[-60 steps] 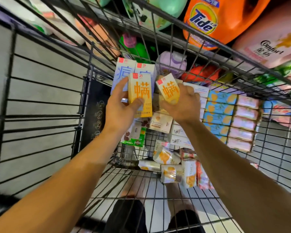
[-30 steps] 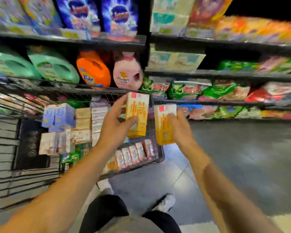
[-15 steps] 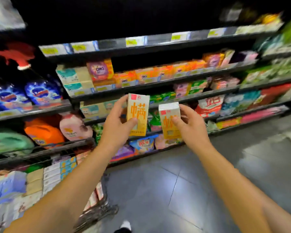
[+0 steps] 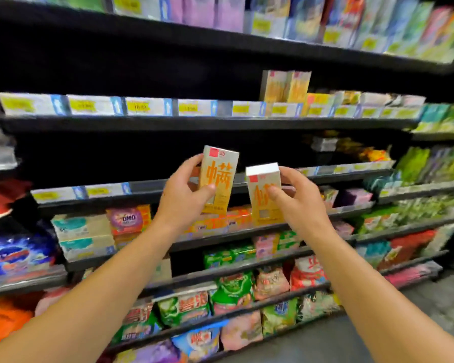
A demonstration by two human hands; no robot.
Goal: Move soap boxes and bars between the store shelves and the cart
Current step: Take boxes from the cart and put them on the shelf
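In the head view we held two soap boxes up in front of the shelves (image 4: 194, 124), one in each hand. Our left hand (image 4: 180, 203) gripped the left box (image 4: 219, 179) at its lower half, the thumb pressed on the front face and the other fingers curled behind the far edge. Our right hand (image 4: 299, 203) pinched the right box (image 4: 264, 195) in the same manner, thumb on the front and fingers wrapped around the right side, with the white top tilted a little toward us. The two boxes stood just beside each other, apart, in front of a dark gap above the fingertips. We judged these cartons light and stiff, with smooth printed card that can slip and corners that can dent, so a hold across the two narrow sides near the middle seemed best. Each box carried a large orange Chinese character and a small red square at the top corner. Left of our left fingers, a purple pack (image 4: 127, 218) read "OMO". The yellow price tags (image 4: 139, 107) were too blurred to read.
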